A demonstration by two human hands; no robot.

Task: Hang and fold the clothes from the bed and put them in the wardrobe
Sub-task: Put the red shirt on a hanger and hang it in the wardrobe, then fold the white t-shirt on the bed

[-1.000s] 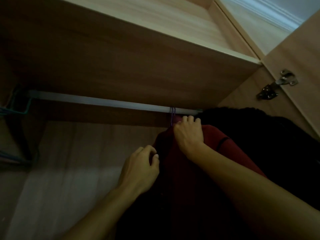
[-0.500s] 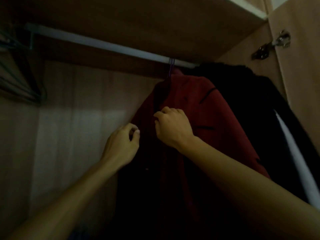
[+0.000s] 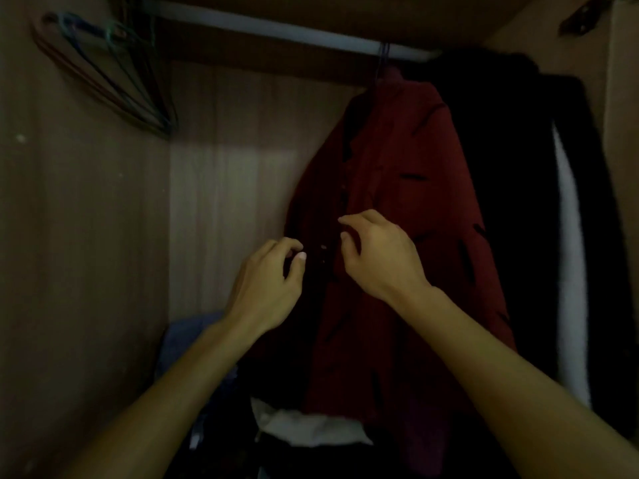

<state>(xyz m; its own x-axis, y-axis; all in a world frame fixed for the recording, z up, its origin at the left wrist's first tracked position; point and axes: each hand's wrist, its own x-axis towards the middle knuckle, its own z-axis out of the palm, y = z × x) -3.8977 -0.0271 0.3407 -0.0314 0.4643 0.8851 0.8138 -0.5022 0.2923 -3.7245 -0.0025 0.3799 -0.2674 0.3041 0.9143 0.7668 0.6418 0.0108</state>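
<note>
A dark red shirt (image 3: pixel 415 202) with black marks hangs from a hanger hook (image 3: pixel 383 60) on the wardrobe rail (image 3: pixel 276 29). Both my hands are at its front opening, about mid-height. My left hand (image 3: pixel 273 281) has thumb and forefinger pinched at the shadowed left front edge. Beside the right front edge, my right hand (image 3: pixel 377 257) has its fingers curled loosely and apart, with nothing clearly gripped. The light is dim, so the fabric between my hands is hard to make out.
A black garment (image 3: pixel 501 167) with a white strip (image 3: pixel 570 271) hangs right of the shirt, against the wardrobe side. Several empty hangers (image 3: pixel 114 74) hang at the rail's left end. Blue (image 3: pixel 186 340) and white (image 3: pixel 304 426) clothes lie on the wardrobe floor.
Both hands have slid down the shirt front from the collar to mid-height. My right hand has loosened its hold. The view has tilted down, showing the wardrobe floor.
</note>
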